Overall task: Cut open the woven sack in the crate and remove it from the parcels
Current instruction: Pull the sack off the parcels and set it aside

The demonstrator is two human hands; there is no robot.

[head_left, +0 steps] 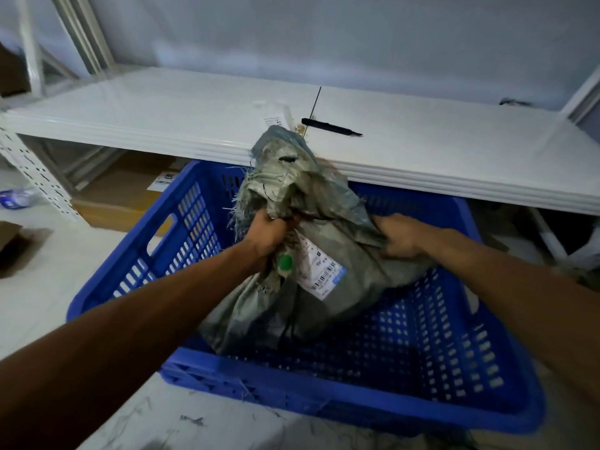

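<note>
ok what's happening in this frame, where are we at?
A person has both hands on a grey woven sack sitting in a blue crate. The left hand bunches the frayed upper part; the right hand grips the sack's right side. A labelled parcel shows through the opening. A black cutter lies on the white shelf behind.

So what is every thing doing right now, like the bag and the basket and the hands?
Woven sack: crumpled, frayed at the top, bunched up inside the crate.
Blue crate: on the floor, holding the sack.
Left hand: closed on the sack fabric.
Right hand: gripping the sack's side.
Shipping label: stuck on the sack, facing up.
Black cutter: lying unused on the white shelf.
</note>
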